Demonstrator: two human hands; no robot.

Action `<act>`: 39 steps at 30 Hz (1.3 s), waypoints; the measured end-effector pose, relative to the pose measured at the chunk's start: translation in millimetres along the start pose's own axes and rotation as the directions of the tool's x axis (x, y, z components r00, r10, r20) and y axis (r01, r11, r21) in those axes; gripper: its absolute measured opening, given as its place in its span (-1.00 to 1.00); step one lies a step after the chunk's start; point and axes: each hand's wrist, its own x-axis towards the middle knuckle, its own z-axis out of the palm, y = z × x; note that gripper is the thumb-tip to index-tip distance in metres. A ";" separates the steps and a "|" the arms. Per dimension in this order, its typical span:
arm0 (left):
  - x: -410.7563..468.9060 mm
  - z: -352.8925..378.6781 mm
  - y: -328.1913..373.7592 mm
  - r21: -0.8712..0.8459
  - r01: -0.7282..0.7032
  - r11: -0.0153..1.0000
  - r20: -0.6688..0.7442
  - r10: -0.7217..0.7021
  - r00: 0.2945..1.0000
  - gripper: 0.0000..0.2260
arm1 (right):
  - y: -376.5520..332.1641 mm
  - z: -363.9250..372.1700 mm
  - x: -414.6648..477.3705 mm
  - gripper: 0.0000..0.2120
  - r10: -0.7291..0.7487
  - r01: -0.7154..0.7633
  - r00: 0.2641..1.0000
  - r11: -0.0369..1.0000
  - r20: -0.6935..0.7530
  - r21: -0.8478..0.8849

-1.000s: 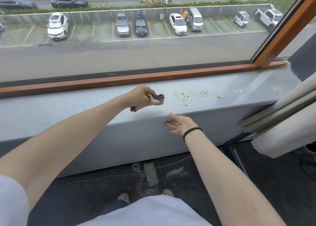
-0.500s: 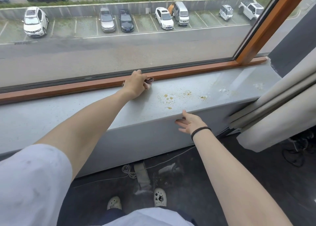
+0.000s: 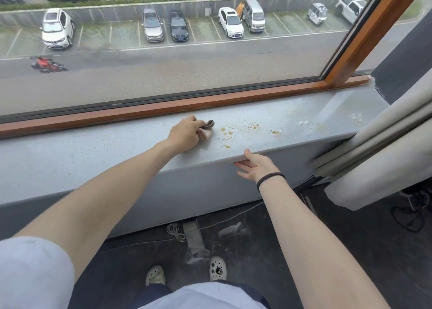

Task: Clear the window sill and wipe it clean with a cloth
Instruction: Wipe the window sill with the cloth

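A long grey window sill [image 3: 98, 145] runs below a wooden window frame [image 3: 149, 109]. My left hand [image 3: 185, 134] grips a small bunched cloth [image 3: 207, 130], pinkish with a dark patterned edge, and holds it down on the sill. Yellowish crumbs and stains [image 3: 240, 131] lie just right of the cloth. More whitish specks [image 3: 305, 123] lie further right. My right hand [image 3: 256, 166] is open, cupped against the sill's front edge below the crumbs, with the thumb on top of the edge.
A rolled light curtain [image 3: 378, 159] leans against the sill's right end. Below, on the dark floor, lie a coiled white cord [image 3: 174, 231], scraps of tape and debris [image 3: 233, 230], and my shoes [image 3: 217, 267]. Black cables [image 3: 411, 213] lie at the right.
My left hand drew the cloth back from the window frame toward the middle of the sill, nearer the crumbs. My right hand stayed against the sill's front edge.
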 end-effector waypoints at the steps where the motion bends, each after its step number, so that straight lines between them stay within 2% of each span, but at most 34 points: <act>1: -7.5 4.4 3.1 -0.025 0.001 1.000 -0.005 -0.001 1.000 -0.58 | 0.0 0.2 0.4 -0.86 -0.006 0.006 1.000 1.000 0.002 0.004; 9: -58.7 26.6 18.8 -0.130 -0.044 0.991 -0.028 0.040 0.999 -0.59 | 0.3 0.4 0.2 -0.84 -0.012 0.012 0.999 1.000 0.042 -0.008; 11: -64.1 25.0 16.9 -0.154 -0.083 0.985 0.049 0.092 0.995 -0.58 | 0.1 0.1 -0.4 -0.83 -0.014 0.015 0.999 1.000 0.053 -0.015; 13: -65.0 16.2 12.2 -0.194 -0.116 0.974 0.185 0.152 0.971 -0.59 | -0.1 -0.3 -1.0 -0.83 -0.007 0.007 0.998 1.000 0.058 -0.001; 15: -64.4 2.9 11.4 -0.218 -0.112 0.969 0.232 0.163 0.959 -0.63 | -1.5 -1.7 -1.3 -0.85 0.001 -0.002 0.998 1.000 0.064 0.012; 18: -57.1 -17.0 17.6 -0.295 -0.088 0.951 0.131 0.131 0.983 -0.68 | -3.2 -4.6 -1.0 -0.84 0.005 -0.006 0.996 1.000 0.086 0.017; 22: -22.7 -26.9 25.7 -0.310 -0.108 0.945 0.018 0.119 0.993 -0.84 | -2.7 -2.6 -3.7 -0.78 -0.001 0.002 0.997 1.000 0.074 -0.009; 28: 36.8 -18.7 37.6 -0.122 -0.006 0.993 -0.145 -0.012 0.989 -0.68 | -2.2 -7.0 -0.1 -0.66 0.006 -0.004 0.999 1.000 0.052 -0.028; 31: 56.5 -12.0 45.5 0.001 0.044 0.999 -0.167 -0.043 0.985 -0.65 | -4.2 -7.3 2.5 -0.66 0.013 -0.011 0.999 0.999 0.044 -0.039; 34: 71.5 -5.2 48.6 0.028 0.066 0.997 -0.166 -0.061 0.984 -0.66 | -5.5 -6.4 3.9 -0.70 0.020 -0.019 1.000 0.999 0.017 -0.037; 37: 77.7 0.4 53.5 0.044 0.080 0.996 -0.181 -0.071 0.981 -0.69 | -5.5 -6.1 5.9 -0.83 0.025 -0.025 1.000 0.999 -0.001 -0.021; 39: 76.8 5.1 55.7 0.063 0.089 0.994 -0.172 -0.077 0.982 -0.69 | -5.5 -6.6 7.8 -0.81 0.032 -0.032 0.999 0.999 -0.022 -0.012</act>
